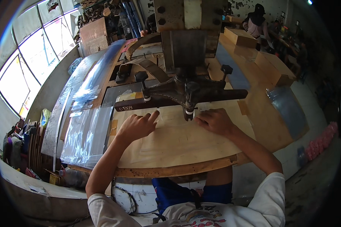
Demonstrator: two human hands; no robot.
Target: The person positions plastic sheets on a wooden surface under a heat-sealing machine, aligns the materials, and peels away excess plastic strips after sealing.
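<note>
A dark metal press head with a long horizontal bar hangs just above a wooden worktable. Under the bar lies a thin clear plastic sheet, hard to make out against the wood. My left hand rests on the sheet left of the press foot, index finger stretched toward the bar. My right hand presses flat on the sheet just right of the press foot, fingers curled. Neither hand lifts anything.
A stack of clear plastic sheets lies at the table's left, more sheets behind it. Cardboard boxes stand on the right bench. A person sits at the far right. Pink items lie on the floor.
</note>
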